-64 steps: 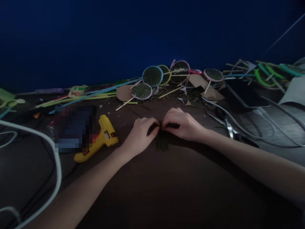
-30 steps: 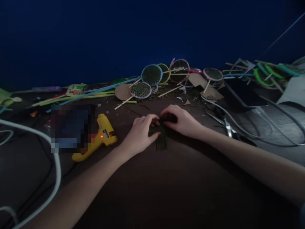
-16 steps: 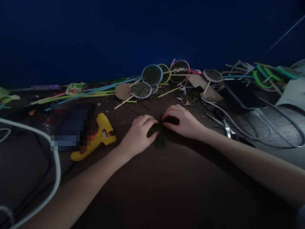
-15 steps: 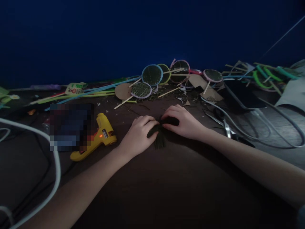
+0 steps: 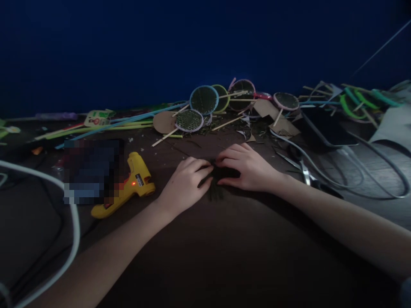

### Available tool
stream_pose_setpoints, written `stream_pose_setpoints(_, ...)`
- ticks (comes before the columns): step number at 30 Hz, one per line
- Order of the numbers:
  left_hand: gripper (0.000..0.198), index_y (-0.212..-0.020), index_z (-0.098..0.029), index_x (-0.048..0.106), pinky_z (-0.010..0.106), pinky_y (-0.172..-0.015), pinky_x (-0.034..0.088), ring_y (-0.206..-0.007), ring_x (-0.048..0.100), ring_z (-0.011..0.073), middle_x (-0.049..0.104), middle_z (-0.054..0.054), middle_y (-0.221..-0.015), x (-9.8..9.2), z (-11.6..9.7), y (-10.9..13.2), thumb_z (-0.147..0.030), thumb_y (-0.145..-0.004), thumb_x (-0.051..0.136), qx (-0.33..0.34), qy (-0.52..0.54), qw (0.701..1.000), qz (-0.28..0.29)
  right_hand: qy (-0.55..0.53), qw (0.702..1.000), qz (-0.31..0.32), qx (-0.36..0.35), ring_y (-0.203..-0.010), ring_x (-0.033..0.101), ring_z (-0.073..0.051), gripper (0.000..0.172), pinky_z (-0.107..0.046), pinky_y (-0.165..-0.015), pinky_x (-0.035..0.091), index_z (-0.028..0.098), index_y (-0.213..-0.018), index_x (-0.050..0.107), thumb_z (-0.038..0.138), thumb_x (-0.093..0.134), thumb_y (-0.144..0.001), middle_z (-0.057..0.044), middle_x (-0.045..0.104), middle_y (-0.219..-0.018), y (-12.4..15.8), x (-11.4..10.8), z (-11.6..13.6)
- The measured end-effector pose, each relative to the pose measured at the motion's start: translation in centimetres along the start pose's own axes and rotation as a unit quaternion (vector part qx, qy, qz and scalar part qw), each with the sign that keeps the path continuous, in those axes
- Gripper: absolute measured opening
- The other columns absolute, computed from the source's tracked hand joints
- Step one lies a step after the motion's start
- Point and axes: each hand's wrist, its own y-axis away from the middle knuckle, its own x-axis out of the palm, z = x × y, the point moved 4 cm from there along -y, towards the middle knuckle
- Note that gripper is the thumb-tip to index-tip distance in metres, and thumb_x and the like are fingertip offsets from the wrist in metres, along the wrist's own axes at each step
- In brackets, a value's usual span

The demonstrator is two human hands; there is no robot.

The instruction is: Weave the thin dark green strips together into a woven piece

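Note:
A small bundle of dark green, grass-like strips (image 5: 216, 193) lies on the dark table between my hands, its loose ends pointing toward me. From the left, my left hand (image 5: 189, 182) is closed on the strips with bent fingers and thumb. On the other side my right hand (image 5: 246, 167) has curled fingertips at the bundle's upper part and its thumb lower down, with a dark gap between them. Fingers and dim light hide much of the bundle. Left of my left hand lies a yellow glue gun (image 5: 138, 175) with a lit red light.
Round woven pieces with coloured rims and sticks, such as a blue-rimmed one (image 5: 204, 100), lie along the back among scraps. Scissors (image 5: 305, 171), a phone (image 5: 327, 128) and a cable are at right. A white cable (image 5: 76, 222) curves at left, near a blurred-out object (image 5: 93, 171).
My right thumb has moved down and away from its fingers, widening the gap. My left fingers have shifted slightly over the strips. The view has moved a little.

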Motion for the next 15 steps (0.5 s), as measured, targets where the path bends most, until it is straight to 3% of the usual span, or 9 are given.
stream_pose_setpoints(6, 0.022, -0.102, -0.01, 0.066, 0.038, -0.083, 0.047, -0.094, 0.056, 0.0231, 0.066, 0.011, -0.1, 0.04, -0.04, -0.02, -0.017, -0.084, 0.055, 0.009, 0.007, 1.0, -0.007, 0.004, 1.0, -0.009, 0.002, -0.096, 0.056, -0.024, 0.035, -0.037, -0.076, 0.038, 0.016, -0.094, 0.064, 0.047, 0.057, -0.08, -0.01, 0.066, -0.104, 0.06, 0.1, 0.0)
stream_pose_setpoints(15, 0.021, -0.103, -0.012, 0.065, 0.038, -0.085, 0.046, -0.095, 0.056, 0.0224, 0.065, 0.009, -0.101, 0.19, 0.05, 0.06, -0.018, -0.085, 0.054, 0.0, 0.01, 1.0, 0.002, 0.017, 1.0, -0.021, -0.012, -0.096, 0.056, -0.024, 0.037, -0.036, -0.075, 0.037, 0.015, -0.093, 0.064, 0.049, 0.055, -0.082, -0.009, 0.067, -0.103, 0.09, 0.06, 0.06)
